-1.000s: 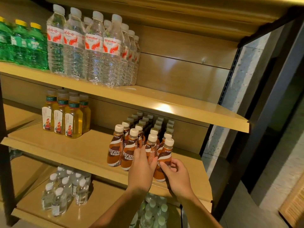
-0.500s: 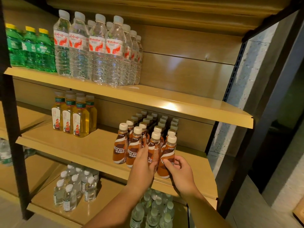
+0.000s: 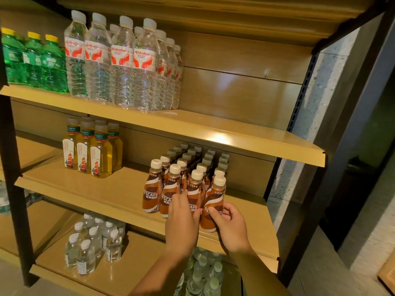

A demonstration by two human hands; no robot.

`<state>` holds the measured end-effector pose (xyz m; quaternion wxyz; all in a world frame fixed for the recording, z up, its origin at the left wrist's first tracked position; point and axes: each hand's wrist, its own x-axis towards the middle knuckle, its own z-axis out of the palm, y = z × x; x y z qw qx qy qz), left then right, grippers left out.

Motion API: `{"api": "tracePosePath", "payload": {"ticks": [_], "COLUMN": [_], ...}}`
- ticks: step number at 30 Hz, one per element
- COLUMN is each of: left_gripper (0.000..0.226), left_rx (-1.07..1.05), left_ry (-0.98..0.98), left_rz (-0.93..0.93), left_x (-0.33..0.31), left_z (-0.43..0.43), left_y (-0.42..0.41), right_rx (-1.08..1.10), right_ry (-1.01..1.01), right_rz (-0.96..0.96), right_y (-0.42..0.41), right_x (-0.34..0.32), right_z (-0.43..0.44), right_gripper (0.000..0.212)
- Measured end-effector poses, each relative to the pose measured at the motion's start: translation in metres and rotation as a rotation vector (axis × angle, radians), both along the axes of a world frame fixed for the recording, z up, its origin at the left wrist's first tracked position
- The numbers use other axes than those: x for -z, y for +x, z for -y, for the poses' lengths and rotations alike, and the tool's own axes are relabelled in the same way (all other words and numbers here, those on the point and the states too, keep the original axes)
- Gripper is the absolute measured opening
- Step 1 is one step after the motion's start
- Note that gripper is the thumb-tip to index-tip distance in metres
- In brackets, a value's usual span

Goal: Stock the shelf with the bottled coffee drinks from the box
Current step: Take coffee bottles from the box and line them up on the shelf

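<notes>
Bottled coffee drinks are ranged in rows on the middle shelf; the front-right bottle is gripped by the right hand — the left hand rests flat against its neighbours. Smooth, full and rigid, they are judged best held at the waist.

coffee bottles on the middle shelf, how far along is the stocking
Mostly done, it seems: the coffee bottles stand in about four rows on the middle shelf. In hand: the right hand grips the front-right bottle at the shelf edge, while the left hand rests its fingers against the neighbouring front bottles. What is left is unclear, since the box is out of view.
</notes>
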<state>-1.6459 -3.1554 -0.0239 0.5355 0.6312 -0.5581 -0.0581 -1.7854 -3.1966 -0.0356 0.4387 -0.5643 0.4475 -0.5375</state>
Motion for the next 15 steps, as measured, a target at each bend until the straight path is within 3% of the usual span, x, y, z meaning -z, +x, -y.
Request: {"api": "tracePosePath", "payload": {"ticks": [15], "left_gripper": [0.058], "left_rx": [-0.005], "left_ry": [0.012], "left_rz": [0.147], "left_x": [-0.002], "left_z": [0.001], "left_y": [0.011], "right_rx": [0.025], "right_ry": [0.011], "right_rz": [-0.020], "right_y": [0.002], "right_x": [-0.006], "right_z": [-0.005], "right_gripper": [0.038]}}
